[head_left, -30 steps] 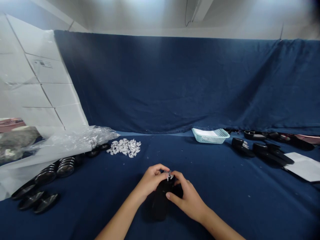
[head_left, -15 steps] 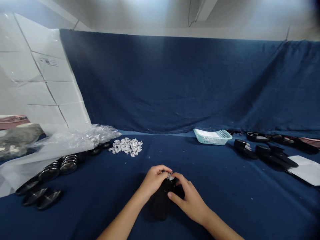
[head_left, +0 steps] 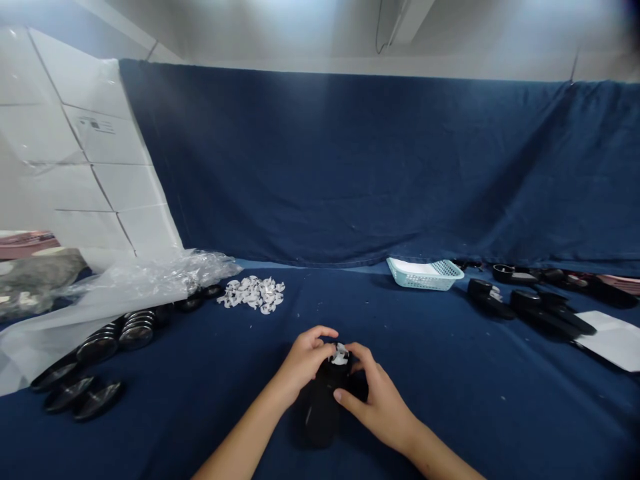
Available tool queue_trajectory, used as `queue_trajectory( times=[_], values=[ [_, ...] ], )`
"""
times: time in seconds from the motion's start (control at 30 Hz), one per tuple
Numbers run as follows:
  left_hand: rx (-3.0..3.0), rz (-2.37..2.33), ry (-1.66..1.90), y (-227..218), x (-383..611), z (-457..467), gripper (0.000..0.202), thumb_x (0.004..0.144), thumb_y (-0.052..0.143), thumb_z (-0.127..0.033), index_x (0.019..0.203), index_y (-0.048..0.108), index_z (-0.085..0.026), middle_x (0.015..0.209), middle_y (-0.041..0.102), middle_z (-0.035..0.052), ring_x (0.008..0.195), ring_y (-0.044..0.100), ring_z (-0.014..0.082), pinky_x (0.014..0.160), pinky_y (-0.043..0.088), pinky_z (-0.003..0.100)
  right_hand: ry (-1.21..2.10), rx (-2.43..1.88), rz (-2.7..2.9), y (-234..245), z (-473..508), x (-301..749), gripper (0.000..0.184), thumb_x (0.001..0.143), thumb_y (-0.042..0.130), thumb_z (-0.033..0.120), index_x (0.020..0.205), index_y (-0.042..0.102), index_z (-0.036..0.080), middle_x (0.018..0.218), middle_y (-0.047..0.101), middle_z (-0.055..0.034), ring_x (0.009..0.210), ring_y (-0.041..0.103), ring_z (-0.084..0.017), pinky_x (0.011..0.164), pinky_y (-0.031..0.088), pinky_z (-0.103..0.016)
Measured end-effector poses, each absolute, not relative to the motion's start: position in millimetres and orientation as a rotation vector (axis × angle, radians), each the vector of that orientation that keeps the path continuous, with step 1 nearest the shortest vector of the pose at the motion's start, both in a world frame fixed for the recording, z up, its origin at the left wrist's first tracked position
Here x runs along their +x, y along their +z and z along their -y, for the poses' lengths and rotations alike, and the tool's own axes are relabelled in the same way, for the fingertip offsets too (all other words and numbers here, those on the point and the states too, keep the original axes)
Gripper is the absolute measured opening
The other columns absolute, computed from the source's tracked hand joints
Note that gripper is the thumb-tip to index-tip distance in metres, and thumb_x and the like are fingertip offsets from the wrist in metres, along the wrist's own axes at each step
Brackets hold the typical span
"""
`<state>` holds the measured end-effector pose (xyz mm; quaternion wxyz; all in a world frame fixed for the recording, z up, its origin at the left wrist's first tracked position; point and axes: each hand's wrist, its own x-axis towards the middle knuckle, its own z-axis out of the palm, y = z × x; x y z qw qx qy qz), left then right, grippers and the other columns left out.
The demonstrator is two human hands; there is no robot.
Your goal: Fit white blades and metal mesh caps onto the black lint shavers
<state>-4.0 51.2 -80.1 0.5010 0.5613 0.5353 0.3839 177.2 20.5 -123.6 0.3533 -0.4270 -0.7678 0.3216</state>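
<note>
Both my hands meet low in the middle of the view over a blue cloth-covered table (head_left: 450, 373). They hold a long black part (head_left: 323, 407) that lies lengthwise toward me. My left hand (head_left: 304, 360) curls round its far end from the left. My right hand (head_left: 373, 393) grips it from the right, fingers wrapped. A small white piece (head_left: 340, 353) sits on the far tip of the black part, pinched between the fingertips of both hands.
A heap of small white pieces (head_left: 255, 293) lies ahead to the left. Shiny black oval parts (head_left: 100, 347) spill from a clear plastic bag (head_left: 100, 293) at left. A pale blue basket (head_left: 424, 272), more black parts (head_left: 540, 310) and white paper (head_left: 613, 340) lie at right.
The white piece now sits flatter on the black part's tip, and my left fingers have opened slightly around it. The hands stay in place.
</note>
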Motion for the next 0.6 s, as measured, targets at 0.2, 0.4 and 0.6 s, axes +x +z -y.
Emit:
queue_trajectory(
  times=[0.2, 0.4, 0.6],
  values=[
    [1.347, -1.320, 0.940, -76.8, -5.5, -50.2, 0.036, 0.073, 0.063, -0.033, 0.105, 0.064, -0.017, 0.061, 0.052, -0.0037, 0.049, 0.045, 0.0096, 0.040, 0.028, 0.018, 0.841, -1.095, 2.003, -123.3, -19.2, 177.6, 0.076, 0.078, 0.064, 0.027, 0.142, 0.023, 0.035, 0.138, 0.044, -0.0018, 0.105, 0.053, -0.021, 0.099, 0.040, -0.041],
    [1.346, -1.351, 1.025, -78.6, -2.8, -49.9, 0.030, 0.079, 0.058, -0.039, 0.096, 0.066, -0.015, 0.067, 0.058, -0.0003, 0.052, 0.046, 0.0096, 0.045, 0.031, 0.019, 0.834, -1.084, 2.003, -123.5, -18.5, 177.2, 0.075, 0.079, 0.063, 0.027, 0.142, 0.023, 0.036, 0.137, 0.046, -0.0008, 0.105, 0.053, -0.021, 0.098, 0.040, -0.041],
    [1.370, -1.383, 1.065, -81.1, -0.4, -50.4, 0.026, 0.079, 0.055, -0.036, 0.088, 0.068, -0.015, 0.062, 0.058, -0.0004, 0.053, 0.048, 0.0116, 0.050, 0.033, 0.021, 0.796, -1.000, 2.012, -115.7, -19.3, 176.4, 0.067, 0.077, 0.066, 0.023, 0.136, 0.036, 0.038, 0.133, 0.047, 0.0005, 0.106, 0.053, -0.020, 0.095, 0.043, -0.036]
  ],
)
